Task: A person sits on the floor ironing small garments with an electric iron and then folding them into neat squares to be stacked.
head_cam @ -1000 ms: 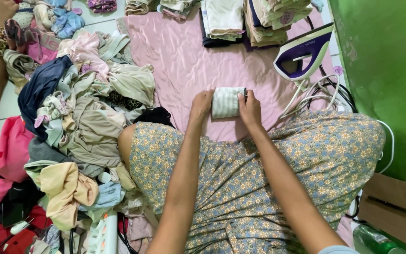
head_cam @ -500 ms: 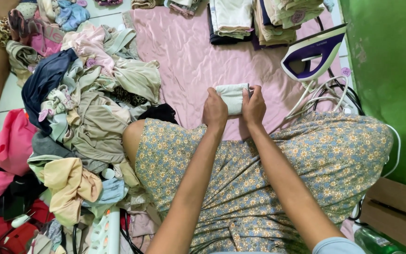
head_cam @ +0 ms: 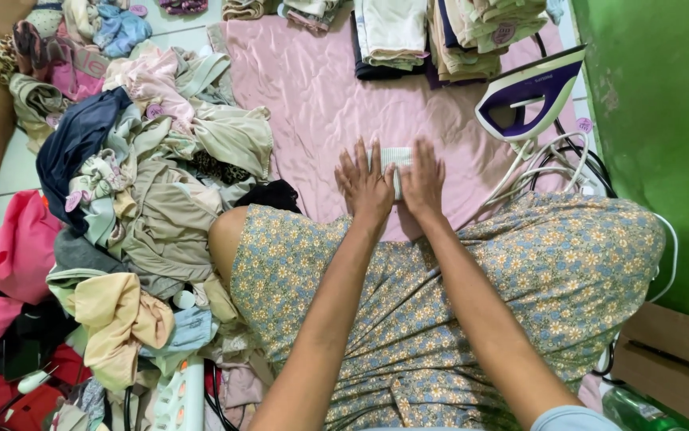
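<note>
1. Head view: the left hand (head_cam: 366,185) is lying flat with its fingers spread, pressing down on the small folded pale green ribbed cloth (head_cam: 394,164); it is grasping nothing.
2. The right hand (head_cam: 423,179) is lying flat beside it, palm down on the same cloth, likewise released.
3. Half a second ago both hands were gripping the cloth at its ends; now they are pressing it, and it is showing only between and above the fingers.
4. The cloth is resting on the crumpled pink satin sheet (head_cam: 304,96), at 12 o'clock from the flowered dress (head_cam: 440,295).
5. The white and purple steam iron (head_cam: 529,92) is standing at 2 o'clock from the hands, well apart.
6. The heap of loose clothes (head_cam: 145,183) is lying at 9 o'clock, and the folded stacks (head_cam: 432,32) at 12 o'clock.
</note>
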